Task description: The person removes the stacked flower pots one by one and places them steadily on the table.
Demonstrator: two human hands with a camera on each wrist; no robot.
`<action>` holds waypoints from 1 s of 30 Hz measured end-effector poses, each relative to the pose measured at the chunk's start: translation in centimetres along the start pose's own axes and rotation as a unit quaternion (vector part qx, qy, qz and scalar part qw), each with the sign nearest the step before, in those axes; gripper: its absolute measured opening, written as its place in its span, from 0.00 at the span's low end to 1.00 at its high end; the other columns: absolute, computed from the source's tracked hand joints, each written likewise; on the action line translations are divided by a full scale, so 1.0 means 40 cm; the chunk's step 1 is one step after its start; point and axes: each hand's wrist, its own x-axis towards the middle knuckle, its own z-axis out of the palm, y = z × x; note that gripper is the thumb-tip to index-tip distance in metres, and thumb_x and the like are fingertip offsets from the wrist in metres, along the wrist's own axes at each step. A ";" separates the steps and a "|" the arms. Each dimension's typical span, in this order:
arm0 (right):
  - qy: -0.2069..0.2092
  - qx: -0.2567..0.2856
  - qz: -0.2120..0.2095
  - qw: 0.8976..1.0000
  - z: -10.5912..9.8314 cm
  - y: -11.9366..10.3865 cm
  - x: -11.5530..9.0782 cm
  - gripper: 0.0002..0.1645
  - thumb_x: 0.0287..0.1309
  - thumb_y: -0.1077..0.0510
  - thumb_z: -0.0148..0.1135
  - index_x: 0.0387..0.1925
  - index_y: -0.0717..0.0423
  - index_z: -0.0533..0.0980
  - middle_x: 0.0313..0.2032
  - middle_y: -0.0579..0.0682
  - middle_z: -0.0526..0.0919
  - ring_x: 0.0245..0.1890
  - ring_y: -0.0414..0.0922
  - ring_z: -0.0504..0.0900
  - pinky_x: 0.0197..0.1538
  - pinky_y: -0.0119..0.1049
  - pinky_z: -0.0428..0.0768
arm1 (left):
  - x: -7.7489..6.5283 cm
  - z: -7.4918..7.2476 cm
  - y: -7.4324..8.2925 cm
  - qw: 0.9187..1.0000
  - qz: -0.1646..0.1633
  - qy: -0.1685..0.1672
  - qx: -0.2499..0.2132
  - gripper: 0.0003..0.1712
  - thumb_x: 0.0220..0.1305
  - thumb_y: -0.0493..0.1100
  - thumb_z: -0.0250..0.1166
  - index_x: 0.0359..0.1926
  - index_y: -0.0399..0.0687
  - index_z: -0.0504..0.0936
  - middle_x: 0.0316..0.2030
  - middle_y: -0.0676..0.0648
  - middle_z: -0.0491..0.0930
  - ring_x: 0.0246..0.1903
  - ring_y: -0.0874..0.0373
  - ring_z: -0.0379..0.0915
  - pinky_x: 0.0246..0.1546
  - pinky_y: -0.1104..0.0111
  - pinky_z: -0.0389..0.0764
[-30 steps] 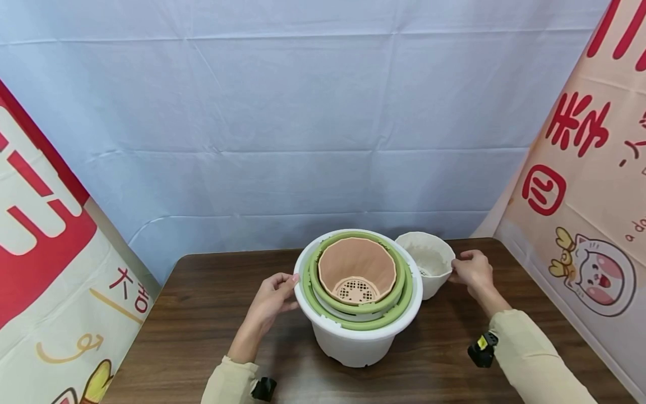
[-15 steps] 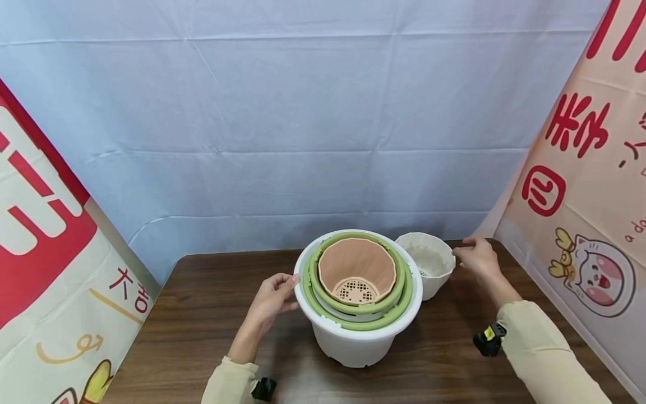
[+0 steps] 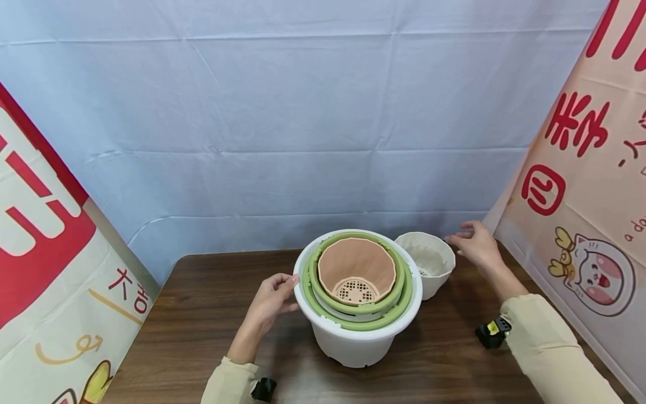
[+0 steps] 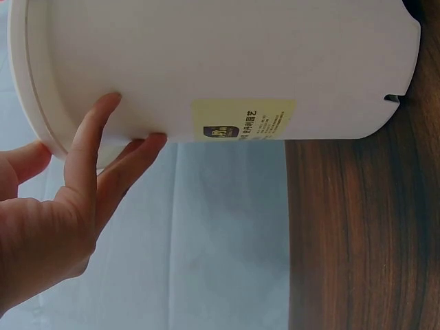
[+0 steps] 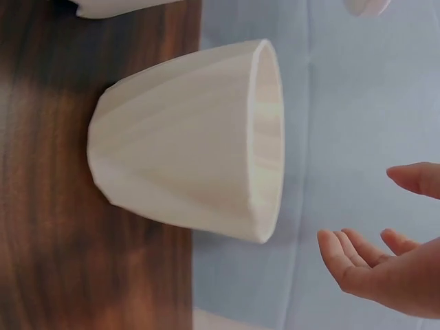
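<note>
A large white plastic flowerpot (image 3: 353, 348) stands on the table with smaller pots nested in it. Green-rimmed pots (image 3: 375, 324) sit inside, and a peach pot (image 3: 355, 261) with a grid bottom is innermost. My left hand (image 3: 270, 297) holds the big pot's left edge, thumb at the rim and fingertips against the outer wall under the lip, as the left wrist view shows. To the right, behind the stack, a small off-white faceted pot (image 5: 179, 137) stands upright. Near its rim, my right hand (image 3: 476, 247) hovers apart from it, fingers loosely extended and holding nothing.
The brown wooden table (image 3: 202, 325) ends at a pale blue cloth backdrop (image 3: 282, 140). Printed banners hang at the left (image 3: 50, 252) and right (image 3: 580, 196). A yellow label (image 4: 247, 120) is on the big pot's side.
My right hand has let go of the small off-white pot's rim and drawn up and slightly to the right. The left hand and the nested pots stay in place.
</note>
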 end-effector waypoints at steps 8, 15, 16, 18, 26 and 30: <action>-0.110 0.018 -0.015 0.994 0.004 -0.065 -0.007 0.45 0.60 0.51 0.57 0.64 0.73 0.44 0.55 0.75 0.61 0.53 0.65 0.67 0.47 0.47 0.77 | 0.000 -0.001 -0.001 1.000 0.000 -0.002 -0.004 0.16 0.65 0.43 0.57 0.41 0.30 0.71 0.29 0.46 0.76 0.32 0.59 0.76 0.30 0.66 0.82; -0.159 0.008 -0.053 0.986 0.015 -0.123 -0.021 0.47 0.58 0.48 0.59 0.65 0.69 0.46 0.54 0.72 0.64 0.51 0.63 0.70 0.45 0.47 0.79 | 0.000 -0.002 -0.002 1.000 0.000 -0.002 -0.003 0.16 0.66 0.43 0.56 0.41 0.30 0.71 0.29 0.46 0.76 0.33 0.59 0.76 0.31 0.66 0.82; -0.163 0.007 -0.059 0.985 0.017 -0.131 -0.024 0.47 0.58 0.48 0.59 0.65 0.68 0.47 0.54 0.71 0.65 0.51 0.62 0.70 0.44 0.46 0.79 | 0.000 -0.002 -0.002 1.000 0.000 -0.001 -0.003 0.16 0.66 0.43 0.56 0.41 0.30 0.71 0.29 0.46 0.76 0.33 0.59 0.76 0.31 0.66 0.82; -0.172 0.005 -0.067 0.983 0.021 -0.147 -0.031 0.46 0.58 0.48 0.60 0.65 0.68 0.47 0.54 0.70 0.66 0.51 0.61 0.71 0.43 0.45 0.79 | 0.000 -0.002 -0.002 1.000 0.001 0.000 0.000 0.16 0.66 0.43 0.56 0.41 0.30 0.71 0.29 0.46 0.76 0.33 0.58 0.77 0.31 0.66 0.82; -0.198 -0.015 -0.107 0.974 0.043 -0.200 -0.053 0.43 0.56 0.52 0.63 0.63 0.67 0.52 0.51 0.67 0.69 0.47 0.58 0.73 0.41 0.44 0.80 | 0.000 -0.002 -0.003 1.000 0.003 0.000 0.005 0.17 0.65 0.44 0.56 0.42 0.31 0.72 0.30 0.46 0.77 0.34 0.58 0.77 0.31 0.66 0.81; -0.199 -0.031 -0.122 0.972 0.055 -0.217 -0.059 0.42 0.54 0.53 0.64 0.62 0.67 0.54 0.49 0.64 0.71 0.44 0.56 0.75 0.40 0.43 0.79 | 0.000 -0.002 -0.002 1.000 0.003 0.000 0.006 0.17 0.66 0.44 0.56 0.42 0.30 0.72 0.30 0.46 0.77 0.34 0.58 0.77 0.31 0.66 0.81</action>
